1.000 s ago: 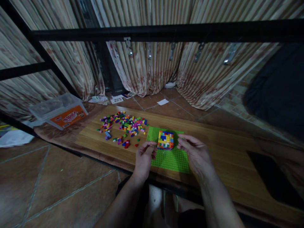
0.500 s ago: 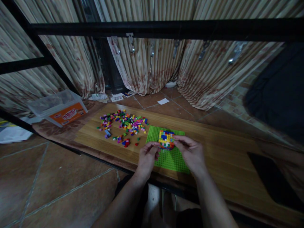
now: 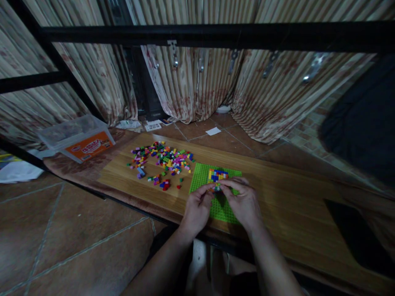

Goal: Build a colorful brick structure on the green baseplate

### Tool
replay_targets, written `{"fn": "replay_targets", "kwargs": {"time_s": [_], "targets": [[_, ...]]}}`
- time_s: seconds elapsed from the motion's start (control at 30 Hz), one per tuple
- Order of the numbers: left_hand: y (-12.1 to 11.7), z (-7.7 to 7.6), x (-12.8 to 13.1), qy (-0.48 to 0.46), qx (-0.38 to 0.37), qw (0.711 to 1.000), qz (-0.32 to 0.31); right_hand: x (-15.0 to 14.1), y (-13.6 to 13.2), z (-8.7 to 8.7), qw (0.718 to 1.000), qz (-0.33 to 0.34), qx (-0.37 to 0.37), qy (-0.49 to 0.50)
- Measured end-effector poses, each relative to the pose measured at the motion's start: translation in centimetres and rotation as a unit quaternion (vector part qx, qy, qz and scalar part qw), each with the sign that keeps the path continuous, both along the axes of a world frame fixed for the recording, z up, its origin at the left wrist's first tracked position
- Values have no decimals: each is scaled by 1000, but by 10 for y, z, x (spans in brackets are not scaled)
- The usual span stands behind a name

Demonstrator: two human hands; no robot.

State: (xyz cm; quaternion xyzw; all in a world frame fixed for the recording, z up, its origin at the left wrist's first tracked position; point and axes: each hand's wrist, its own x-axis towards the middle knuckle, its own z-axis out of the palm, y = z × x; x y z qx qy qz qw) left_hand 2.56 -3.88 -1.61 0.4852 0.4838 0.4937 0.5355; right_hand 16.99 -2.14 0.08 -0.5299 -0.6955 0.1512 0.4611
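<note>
A small multicoloured toy brick build (image 3: 217, 175) sits over the green baseplate (image 3: 200, 174), its top mostly yellow, blue and red. My left hand (image 3: 199, 207) is closed, with thumb and forefinger pinching the near left side of the build. From the other side, my right hand (image 3: 243, 201) pinches its near right edge, fingers bent over it. Between the fingertips some white and green bricks show. My fingers hide most of the build's near side, and whether it touches the baseplate I cannot tell.
Loose bricks (image 3: 168, 158) lie heaped on the wooden board (image 3: 277, 193), left of the baseplate. A clear plastic box (image 3: 83, 139) with an orange label stands at the far left. On the right lies a dark flat object (image 3: 358, 234). A black metal bar (image 3: 197, 35) crosses above.
Both hands have drawn closer together at the near side of the brick build. My right hand has moved down from its right side, and the fingers cover more of the front.
</note>
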Motion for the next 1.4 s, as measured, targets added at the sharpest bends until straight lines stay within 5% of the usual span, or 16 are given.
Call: {"fn": "replay_targets", "kwargs": {"time_s": [0.6,1.4], "targets": [[0,-4,1,62,47,997,-11,2,1,-2,999,-28,7,-16],[-4,5,0,122,74,990,-21,3,4,-4,989,14,31,-144]]}}
